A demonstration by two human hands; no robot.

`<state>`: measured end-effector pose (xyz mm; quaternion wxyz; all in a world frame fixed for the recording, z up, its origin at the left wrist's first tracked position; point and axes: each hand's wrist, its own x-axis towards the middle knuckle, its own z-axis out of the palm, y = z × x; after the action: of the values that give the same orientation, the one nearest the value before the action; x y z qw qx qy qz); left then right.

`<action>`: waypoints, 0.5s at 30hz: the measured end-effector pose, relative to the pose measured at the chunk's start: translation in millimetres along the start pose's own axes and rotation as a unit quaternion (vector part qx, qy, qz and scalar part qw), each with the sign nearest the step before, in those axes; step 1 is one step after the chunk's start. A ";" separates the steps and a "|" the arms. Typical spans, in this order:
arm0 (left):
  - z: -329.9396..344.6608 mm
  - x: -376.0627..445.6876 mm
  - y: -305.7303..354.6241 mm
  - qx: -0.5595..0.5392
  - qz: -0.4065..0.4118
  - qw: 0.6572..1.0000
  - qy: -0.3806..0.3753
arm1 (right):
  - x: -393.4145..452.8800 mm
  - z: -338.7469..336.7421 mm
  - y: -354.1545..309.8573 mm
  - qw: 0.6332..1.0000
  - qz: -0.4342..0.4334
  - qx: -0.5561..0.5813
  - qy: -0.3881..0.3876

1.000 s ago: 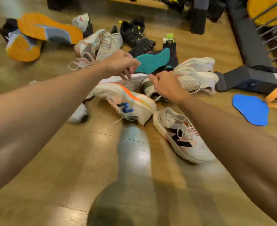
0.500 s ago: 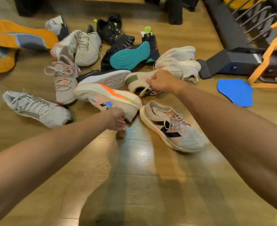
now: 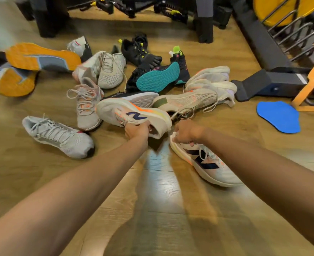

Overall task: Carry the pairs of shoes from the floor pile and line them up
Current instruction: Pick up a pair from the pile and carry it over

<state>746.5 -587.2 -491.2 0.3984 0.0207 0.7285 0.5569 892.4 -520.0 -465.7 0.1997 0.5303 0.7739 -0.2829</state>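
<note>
Far left on the wooden floor (image 3: pixel 41 182) there's a pair of orange-soled shoes (image 3: pixel 40 59) flipped over, and nearer in a grey sneaker (image 3: pixel 58 136) sits on its own. The pile (image 3: pixel 143 85) is in the middle, with a teal-soled shoe (image 3: pixel 157 77) tipped up toward the far side. At the near edge of the pile, the left hand (image 3: pixel 136 131) has its fingers curled round the heel opening of a white and orange shoe (image 3: pixel 132 115) lying on its side. Just right of that, the right hand (image 3: pixel 184 131) pinches the heel of the matching shoe (image 3: pixel 206 163), which sits upright on the floor. A blue insole (image 3: pixel 279 116) lies well off to the right.
</note>
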 end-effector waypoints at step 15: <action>-55.4 7.9 1.0 0.203 0.164 0.965 0.022 | 4.6 -21.8 9.0 0.986 -0.001 0.050 0.162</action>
<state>707.3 -627.2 -491.4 0.2727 0.2081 0.8213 0.4559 899.0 -500.1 -454.0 0.0447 0.5775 0.7815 -0.2317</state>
